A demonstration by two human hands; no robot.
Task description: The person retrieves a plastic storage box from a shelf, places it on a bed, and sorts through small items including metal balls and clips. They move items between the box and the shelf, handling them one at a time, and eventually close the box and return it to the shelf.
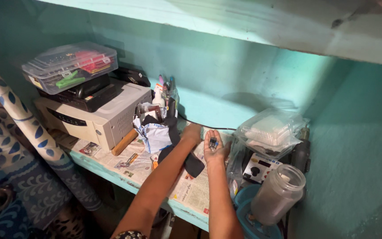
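Right hand (214,148) palm up, open and cupped, small dark parts (213,143) lying in the palm. Left hand (192,133) reaches past it, fingers curled down onto the newspaper (191,188) by the black cloth (177,137); can't tell if it grips anything. Both forearms extended over the shelf edge. Clear box (70,65) on the printer (96,116) holds red and green bits. Frosted jar (278,194) stands right, contents unclear.

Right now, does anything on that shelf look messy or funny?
Yes. A clear parts box sits tilted on the stacked machines, and crumpled paper and black cloth lie over the newspaper by the left hand.
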